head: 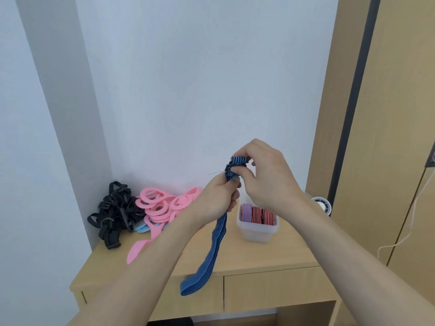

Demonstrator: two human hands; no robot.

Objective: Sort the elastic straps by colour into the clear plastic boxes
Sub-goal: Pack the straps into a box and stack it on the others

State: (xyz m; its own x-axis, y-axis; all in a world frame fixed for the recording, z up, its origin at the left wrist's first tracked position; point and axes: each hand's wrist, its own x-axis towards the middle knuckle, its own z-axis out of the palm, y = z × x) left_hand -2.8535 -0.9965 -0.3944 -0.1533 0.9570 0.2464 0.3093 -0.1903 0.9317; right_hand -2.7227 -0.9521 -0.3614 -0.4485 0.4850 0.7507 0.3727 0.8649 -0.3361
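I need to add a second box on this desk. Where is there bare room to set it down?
Bare desk lies in front of the clear box, out to the front edge, and along the front left, before the pink rings. The back left corner is crowded: black straps against the pink rings. The blue strap hangs between the two patches.

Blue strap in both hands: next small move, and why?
Probably wind the hanging tail of the blue strap into the fold the right hand pinches at its top, the left hand feeding it. Most of it dangles loose, while the straps in the clear box sit rolled.
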